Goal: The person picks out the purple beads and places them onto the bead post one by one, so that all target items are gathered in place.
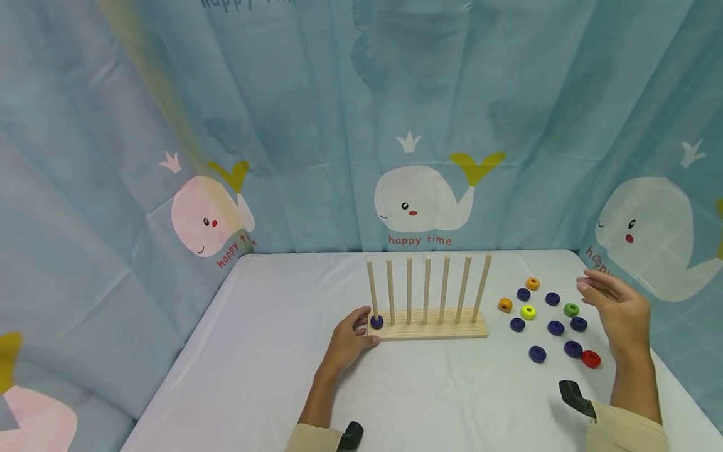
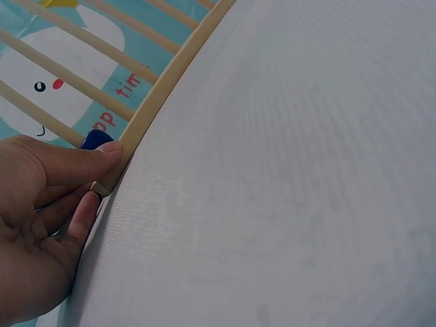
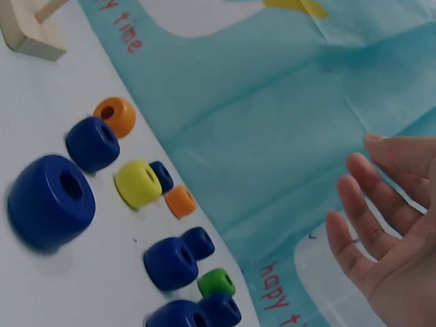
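A wooden peg board [image 1: 429,326] with several upright pegs stands mid-table. One dark blue bead [image 1: 376,322] sits at the foot of its leftmost peg. My left hand [image 1: 348,339] grips the board's left end, thumb at the front edge; the left wrist view shows the fingers around that corner, beside the blue bead [image 2: 97,139]. My right hand [image 1: 618,314] is raised above the table's right side, fingers loosely bent with nothing in them. Loose beads lie to its left, among them a green bead [image 1: 572,309] and a red bead [image 1: 591,359].
Several blue beads [image 1: 556,328], a yellow bead [image 1: 528,312] and two orange beads [image 1: 505,305] are scattered right of the board. The white table [image 1: 271,314] ends at a blue curtain [image 1: 316,157] printed with whales, which surrounds the back and sides.
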The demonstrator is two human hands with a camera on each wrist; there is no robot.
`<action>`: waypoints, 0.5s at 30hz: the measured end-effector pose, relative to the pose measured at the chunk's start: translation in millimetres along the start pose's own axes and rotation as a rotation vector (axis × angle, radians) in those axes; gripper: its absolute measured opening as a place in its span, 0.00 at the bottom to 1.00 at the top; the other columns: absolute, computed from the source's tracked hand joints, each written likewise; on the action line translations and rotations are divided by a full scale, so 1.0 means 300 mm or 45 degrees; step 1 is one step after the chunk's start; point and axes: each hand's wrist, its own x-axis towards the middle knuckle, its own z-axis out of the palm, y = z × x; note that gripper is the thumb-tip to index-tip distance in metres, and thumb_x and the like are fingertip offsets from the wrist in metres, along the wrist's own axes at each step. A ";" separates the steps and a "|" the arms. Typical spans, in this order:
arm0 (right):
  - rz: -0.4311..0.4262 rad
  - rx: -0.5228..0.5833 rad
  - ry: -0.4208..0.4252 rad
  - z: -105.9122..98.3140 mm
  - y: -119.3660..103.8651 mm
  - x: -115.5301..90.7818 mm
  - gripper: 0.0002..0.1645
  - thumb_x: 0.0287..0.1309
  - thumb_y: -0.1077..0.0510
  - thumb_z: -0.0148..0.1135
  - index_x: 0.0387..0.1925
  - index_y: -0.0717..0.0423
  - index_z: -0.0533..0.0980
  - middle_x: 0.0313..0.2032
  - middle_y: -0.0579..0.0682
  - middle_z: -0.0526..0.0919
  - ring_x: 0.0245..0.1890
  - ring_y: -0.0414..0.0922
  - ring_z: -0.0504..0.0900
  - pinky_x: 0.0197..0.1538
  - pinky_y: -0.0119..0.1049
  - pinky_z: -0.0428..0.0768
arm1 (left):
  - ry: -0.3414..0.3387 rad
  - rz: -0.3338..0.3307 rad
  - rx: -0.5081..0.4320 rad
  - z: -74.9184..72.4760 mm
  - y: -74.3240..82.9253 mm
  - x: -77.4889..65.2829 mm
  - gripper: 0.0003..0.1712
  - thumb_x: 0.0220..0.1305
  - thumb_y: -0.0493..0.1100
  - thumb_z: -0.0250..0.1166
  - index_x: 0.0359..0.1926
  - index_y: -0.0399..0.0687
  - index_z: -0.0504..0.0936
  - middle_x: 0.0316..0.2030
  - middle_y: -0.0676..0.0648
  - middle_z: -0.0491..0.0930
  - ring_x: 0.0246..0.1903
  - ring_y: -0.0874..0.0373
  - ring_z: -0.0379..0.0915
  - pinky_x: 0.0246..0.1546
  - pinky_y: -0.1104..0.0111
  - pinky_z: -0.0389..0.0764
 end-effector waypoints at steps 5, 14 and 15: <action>0.027 -0.027 -0.034 -0.030 0.041 0.009 0.29 0.74 0.51 0.66 0.72 0.49 0.76 0.39 0.20 0.83 0.38 0.21 0.82 0.44 0.07 0.75 | 0.000 -0.004 0.011 0.001 0.001 -0.002 0.44 0.60 0.34 0.77 0.76 0.44 0.71 0.66 0.37 0.78 0.64 0.40 0.78 0.68 0.55 0.82; 0.128 -0.045 -0.090 -0.064 0.102 0.017 0.33 0.73 0.50 0.67 0.76 0.45 0.73 0.38 0.17 0.81 0.39 0.19 0.80 0.40 0.08 0.73 | -0.002 0.008 0.008 0.001 0.003 -0.002 0.44 0.60 0.34 0.77 0.76 0.43 0.71 0.66 0.37 0.78 0.64 0.40 0.77 0.68 0.55 0.82; 0.151 -0.051 -0.097 -0.065 0.109 0.017 0.34 0.73 0.50 0.67 0.76 0.44 0.72 0.38 0.16 0.81 0.39 0.18 0.79 0.49 0.09 0.73 | -0.003 0.008 0.005 0.001 0.004 -0.003 0.44 0.60 0.34 0.77 0.76 0.43 0.71 0.66 0.37 0.78 0.65 0.40 0.77 0.68 0.55 0.82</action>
